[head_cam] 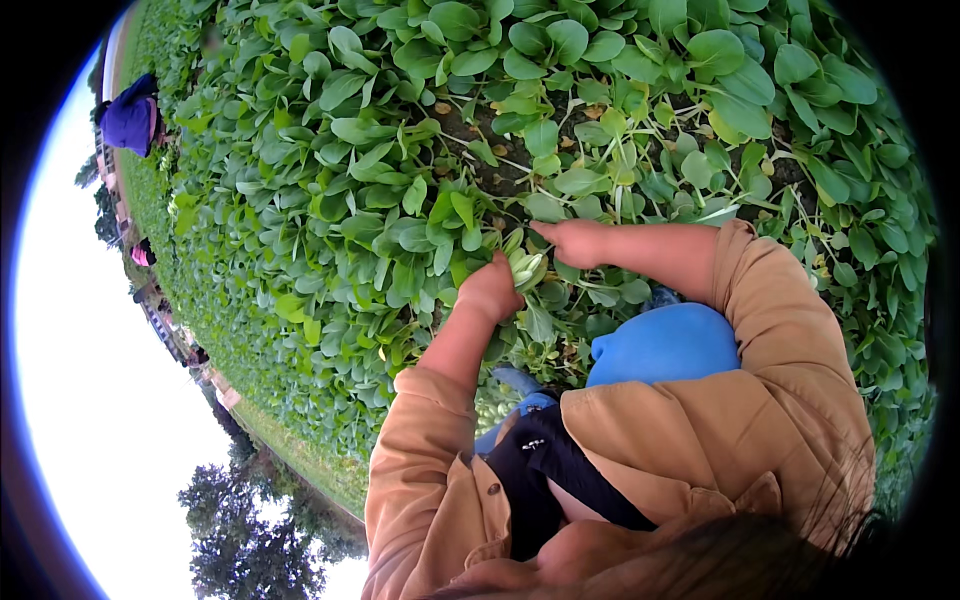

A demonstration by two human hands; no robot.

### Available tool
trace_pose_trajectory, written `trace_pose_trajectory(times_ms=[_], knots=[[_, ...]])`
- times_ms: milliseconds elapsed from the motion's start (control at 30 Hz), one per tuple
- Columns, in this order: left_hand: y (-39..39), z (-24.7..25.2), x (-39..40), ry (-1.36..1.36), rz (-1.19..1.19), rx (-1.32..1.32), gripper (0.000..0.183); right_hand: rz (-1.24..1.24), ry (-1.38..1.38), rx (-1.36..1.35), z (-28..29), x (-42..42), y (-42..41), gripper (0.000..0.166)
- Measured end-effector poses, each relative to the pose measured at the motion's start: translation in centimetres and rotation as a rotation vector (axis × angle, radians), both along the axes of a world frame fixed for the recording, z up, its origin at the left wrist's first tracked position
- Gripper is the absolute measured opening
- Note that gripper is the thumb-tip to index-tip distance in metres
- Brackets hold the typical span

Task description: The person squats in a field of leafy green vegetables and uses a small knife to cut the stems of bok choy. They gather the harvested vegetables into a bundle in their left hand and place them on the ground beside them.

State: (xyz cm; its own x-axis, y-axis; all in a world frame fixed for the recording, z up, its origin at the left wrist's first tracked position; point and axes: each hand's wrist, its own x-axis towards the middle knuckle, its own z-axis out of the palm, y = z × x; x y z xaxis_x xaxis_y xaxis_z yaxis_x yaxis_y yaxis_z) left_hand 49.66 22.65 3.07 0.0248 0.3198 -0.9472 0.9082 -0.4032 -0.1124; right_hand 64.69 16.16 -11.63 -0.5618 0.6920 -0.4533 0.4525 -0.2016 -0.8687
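Observation:
My left hand (pixel 489 291) is closed around leafy greens that look like bok choy, whose pale cut-looking stem base (pixel 529 270) shows at the side of my thumb. Just across from it, my right hand (pixel 579 241) reaches in low with its index finger extended towards the plant bases. Its other fingers are curled, and whether they hold anything is hidden. Between and beyond both hands, standing green leaves (pixel 420 232) crowd on the left. Thinner, paler plants (pixel 581 180) sprawl over dark soil (pixel 499 180) ahead.
My bent knee in blue trousers (pixel 664 345) is close below my right forearm. Dense leafy rows (pixel 720 60) surround me. Far left, a person in purple (pixel 129 120) bends over the field, and another in pink (pixel 142 253) is farther off. Trees (pixel 247 525) stand beyond the field edge.

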Motion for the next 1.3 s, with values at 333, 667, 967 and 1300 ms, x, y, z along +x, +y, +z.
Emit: trace_pose_trajectory(times_ms=[333,667,967,1300], knots=[[-5.6,9.2,0.7,-0.284,-0.054,0.194,0.092,-0.551,0.478,-0.450,7.2,5.6,-0.8,0.069],[-6.7,10.9,0.7,-0.821,0.512,0.075,0.094,-0.772,0.618,-0.233,10.1,7.1,1.2,0.066],[-2.7,6.0,0.9,-0.916,0.629,0.094,0.080,-0.603,0.740,-0.627,8.3,5.3,0.1,0.047],[6.2,3.0,-0.5,0.188,-0.084,0.251,0.109,-0.342,0.200,0.008,3.0,0.0,3.3,0.070]])
